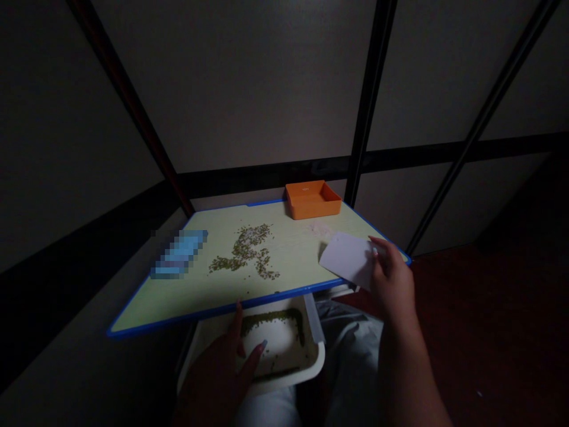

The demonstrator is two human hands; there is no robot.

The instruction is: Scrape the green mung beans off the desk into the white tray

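My right hand [392, 283] is closed on a white card [348, 258], held over the right side of a pale green board with a blue rim [178, 317]. My left hand [222, 370] grips the near left rim of a white tray [316, 356], thumb inside, keeping it just below the board's front edge. The tray holds green beans along its walls. A loose scatter of green beans and pale grains [246, 252] lies in the middle of the board. A small patch of pale grains [317, 228] lies beside the card.
An orange square tub [312, 200] stands at the board's far edge. A blurred blue patch [178, 254] lies on the board's left side. Dark frame bars and grey panels rise behind; a reddish floor is at the right. My lap in light trousers [351, 356] is below.
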